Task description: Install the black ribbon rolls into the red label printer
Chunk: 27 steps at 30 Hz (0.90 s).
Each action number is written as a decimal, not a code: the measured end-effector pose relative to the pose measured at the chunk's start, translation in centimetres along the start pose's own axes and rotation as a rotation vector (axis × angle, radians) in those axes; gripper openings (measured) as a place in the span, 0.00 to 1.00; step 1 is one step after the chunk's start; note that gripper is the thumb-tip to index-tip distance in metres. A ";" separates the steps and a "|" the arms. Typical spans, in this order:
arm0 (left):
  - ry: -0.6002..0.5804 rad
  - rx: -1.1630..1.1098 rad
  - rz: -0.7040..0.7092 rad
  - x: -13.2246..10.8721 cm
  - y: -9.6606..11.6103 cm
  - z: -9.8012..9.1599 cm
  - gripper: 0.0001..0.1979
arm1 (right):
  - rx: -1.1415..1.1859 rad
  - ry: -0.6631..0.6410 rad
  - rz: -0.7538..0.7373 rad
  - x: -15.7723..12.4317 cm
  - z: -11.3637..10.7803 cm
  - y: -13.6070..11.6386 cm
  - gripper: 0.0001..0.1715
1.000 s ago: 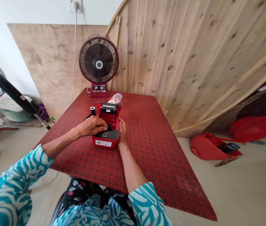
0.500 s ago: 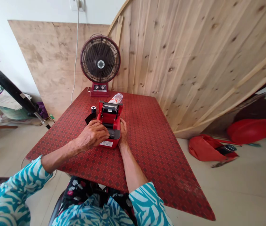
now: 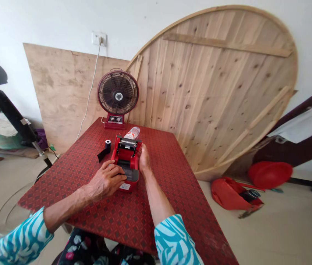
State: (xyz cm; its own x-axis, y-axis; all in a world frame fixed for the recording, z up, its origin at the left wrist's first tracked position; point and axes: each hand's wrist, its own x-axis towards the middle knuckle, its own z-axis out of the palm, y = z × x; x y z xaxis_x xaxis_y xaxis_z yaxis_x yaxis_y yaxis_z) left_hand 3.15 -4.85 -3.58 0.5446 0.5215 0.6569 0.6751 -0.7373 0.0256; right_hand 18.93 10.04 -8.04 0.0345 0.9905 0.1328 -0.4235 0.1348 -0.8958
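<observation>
1. The left hand (image 3: 106,181) lies over the front of the red label printer (image 3: 125,154), its fingers (image 3: 119,176) slightly spread and curved, with the tips on the dark front section; whether they grip it or only rest there, I cannot tell
2. The right hand (image 3: 145,160) stands against the printer's right wall, its fingers (image 3: 145,150) close together and pointing away from the person, touching the red casing; any grip is hard to make out
3. The printer sits between the hands, near the middle of the red patterned tabletop (image 3: 62,191), with its top open, its hinged cover raised at the far end and a white label (image 3: 124,186) on its near face
4. Just left of the printer, a small black roll (image 3: 107,144) stands on end, with a black strip (image 3: 103,155) lying beside it on the tabletop, both apart from the fingers
5. A clear plastic bottle (image 3: 132,133) lies on its side just behind the printer, and a dark red desk fan (image 3: 118,96) stands upright at the far edge of the tabletop
6. Teal-and-white patterned sleeves (image 3: 172,239) cover both forearms near the elbows
</observation>
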 end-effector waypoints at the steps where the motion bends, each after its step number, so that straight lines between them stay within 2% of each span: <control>1: -0.002 0.001 -0.003 -0.1 0.0 0.0 0.09 | 0.028 0.021 0.037 0.0 0.1 -0.3 0.26; 3: -0.004 0.002 -0.012 -0.2 0.0 0.0 0.09 | 0.043 0.079 0.072 -0.5 0.2 -0.8 0.25; 5: 0.006 0.004 -0.015 -0.3 0.0 0.1 0.09 | -0.016 0.124 0.022 -1.4 0.0 -1.0 0.20; 8: 0.016 0.003 -0.023 -0.4 0.2 0.2 0.09 | -0.071 0.122 -0.012 -3.1 -0.5 -0.9 0.13; 11: 0.001 -0.029 -0.040 -0.5 0.2 0.2 0.09 | -0.011 0.102 0.050 -4.3 -0.8 -0.7 0.23; 14: -0.007 -0.178 -0.085 -0.6 -0.6 -0.1 0.09 | -0.020 0.107 0.049 -4.8 -0.8 -0.4 0.26; 16: 0.050 -0.344 -0.252 -0.5 -1.7 -0.2 0.10 | -0.037 0.107 0.038 -4.8 -0.7 -0.2 0.26; 19: 0.196 -0.633 -0.688 -0.1 -3.7 0.5 0.14 | -0.046 0.108 0.032 -4.6 -0.7 0.1 0.25; 21: 0.242 -0.844 -0.905 0.4 -4.8 1.5 0.19 | -0.056 0.106 0.026 -4.6 -0.7 0.2 0.24; 24: 0.245 -1.092 -1.065 1.0 -5.5 2.9 0.27 | -0.060 0.095 0.022 -4.7 -0.8 0.1 0.24; 27: 0.248 -1.211 -1.180 1.2 -5.4 3.7 0.31 | -0.059 0.085 0.023 -4.9 -0.7 -0.2 0.24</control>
State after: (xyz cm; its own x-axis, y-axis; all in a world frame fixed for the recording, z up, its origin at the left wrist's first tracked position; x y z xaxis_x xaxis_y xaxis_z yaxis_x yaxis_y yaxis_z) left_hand 1.98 1.35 -5.74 -0.0995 0.9939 -0.0470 -0.1739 0.0292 0.9843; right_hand 19.51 5.18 -8.79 0.1034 0.9916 0.0773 -0.3712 0.1106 -0.9220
